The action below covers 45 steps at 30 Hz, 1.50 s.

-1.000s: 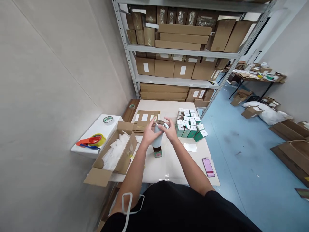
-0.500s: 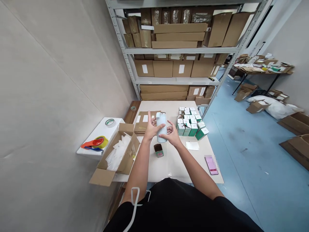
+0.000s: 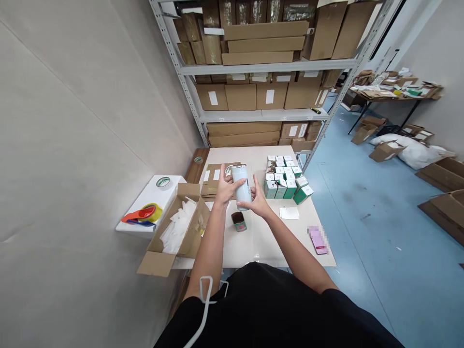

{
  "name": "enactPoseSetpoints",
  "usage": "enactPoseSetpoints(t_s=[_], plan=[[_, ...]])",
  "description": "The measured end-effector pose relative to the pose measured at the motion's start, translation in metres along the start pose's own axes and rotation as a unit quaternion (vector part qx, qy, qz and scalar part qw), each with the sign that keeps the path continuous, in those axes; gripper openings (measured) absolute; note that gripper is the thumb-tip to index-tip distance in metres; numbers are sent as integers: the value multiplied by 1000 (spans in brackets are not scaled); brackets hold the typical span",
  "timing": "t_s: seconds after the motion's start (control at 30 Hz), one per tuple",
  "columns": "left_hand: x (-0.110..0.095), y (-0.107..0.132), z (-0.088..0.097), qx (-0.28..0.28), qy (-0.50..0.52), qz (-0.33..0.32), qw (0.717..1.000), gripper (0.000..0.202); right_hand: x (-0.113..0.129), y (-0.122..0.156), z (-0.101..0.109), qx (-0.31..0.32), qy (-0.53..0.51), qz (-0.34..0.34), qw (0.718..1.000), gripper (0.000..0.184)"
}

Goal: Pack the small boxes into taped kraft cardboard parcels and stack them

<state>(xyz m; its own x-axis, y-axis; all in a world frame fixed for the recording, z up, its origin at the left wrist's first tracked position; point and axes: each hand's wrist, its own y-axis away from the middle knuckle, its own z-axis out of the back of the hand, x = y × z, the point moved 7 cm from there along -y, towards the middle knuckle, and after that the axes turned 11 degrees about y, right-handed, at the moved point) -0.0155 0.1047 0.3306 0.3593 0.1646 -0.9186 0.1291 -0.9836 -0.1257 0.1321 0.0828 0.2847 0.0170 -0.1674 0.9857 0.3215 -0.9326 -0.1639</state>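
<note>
A pale blue tumbler (image 3: 242, 187) with a silver-rimmed top and a small loop at its upper left is held up over the table, slightly tilted. My left hand (image 3: 225, 187) grips its upper left side, thumb across the front. My right hand (image 3: 258, 199) holds it low on the right, with the thumb near the base and the index finger raised. Below them on the white table (image 3: 261, 244) stands a small open-topped green box (image 3: 239, 221), dark inside. Rows of small white-and-green boxes (image 3: 284, 178) stand to the right of my hands.
An open carton (image 3: 194, 232) with white plastic bags is at the left, beside a white stand (image 3: 145, 193) holding tape and a red-orange tape dispenser (image 3: 139, 214). Flattened cardboard (image 3: 210, 186), white paper (image 3: 289, 213) and a phone (image 3: 319, 240) lie on the table. Shelving (image 3: 264, 115) with cartons rises behind.
The tumbler has been turned in my hands, so its loop now points left and dark marking shows on its right side. Both hands still hold it. The camera view has shifted slightly.
</note>
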Motion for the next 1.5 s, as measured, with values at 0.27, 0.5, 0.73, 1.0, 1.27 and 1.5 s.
enactPoseSetpoints(t_s=[0.27, 0.5, 0.73, 1.0, 1.27, 1.5], plan=[[-6, 2, 1, 0, -12, -6, 1000, 132, -2, 1, 5, -49, 58, -8, 997, 138], [2, -1, 6, 7, 2, -2, 1000, 128, -7, 1, -5, 12, 22, -14, 1000, 128], [6, -1, 10, -5, 1, 3, 1000, 136, -11, 1, 0, -14, 79, -1, 997, 130], [15, 3, 9, 27, 9, 25, 999, 138, -11, 3, -2, -36, 48, 3, 998, 137], [21, 5, 8, 30, -13, 21, 999, 135, -27, -1, -4, -40, 48, -33, 998, 139], [32, 3, 15, 28, -1, 40, 999, 134, -41, 1, -11, 14, 1, -31, 999, 131]])
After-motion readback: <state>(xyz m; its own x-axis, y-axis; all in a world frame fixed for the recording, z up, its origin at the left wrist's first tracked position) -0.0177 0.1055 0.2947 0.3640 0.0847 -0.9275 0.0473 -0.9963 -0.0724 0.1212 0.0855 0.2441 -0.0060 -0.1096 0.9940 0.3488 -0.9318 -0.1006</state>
